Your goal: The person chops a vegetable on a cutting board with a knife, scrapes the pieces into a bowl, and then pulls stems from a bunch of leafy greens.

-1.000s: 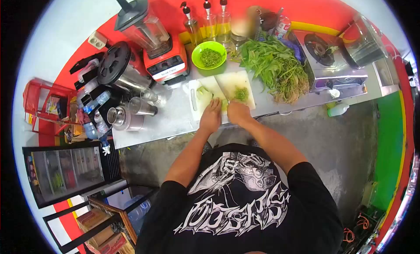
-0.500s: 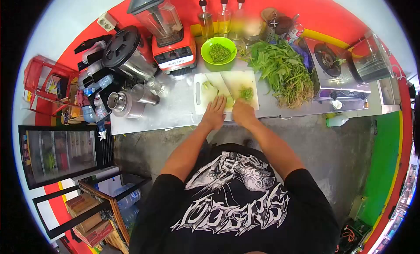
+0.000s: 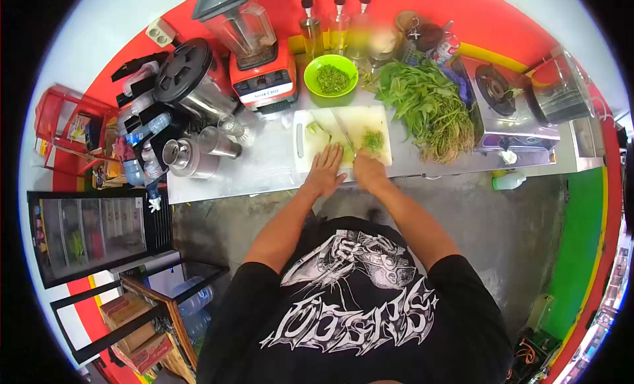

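Head view shows the right hand (image 3: 368,170) gripping the knife (image 3: 343,129), blade extending forward

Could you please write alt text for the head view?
A right hand holds a knife on a white cutting board with chopped greens; the left hand rests alongside. Nearby are a green bowl and leafy bunch.

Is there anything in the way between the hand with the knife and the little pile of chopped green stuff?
No, nothing visible stands between the right hand and the chopped greens, just bare cutting board. The knife blade lies to their left.
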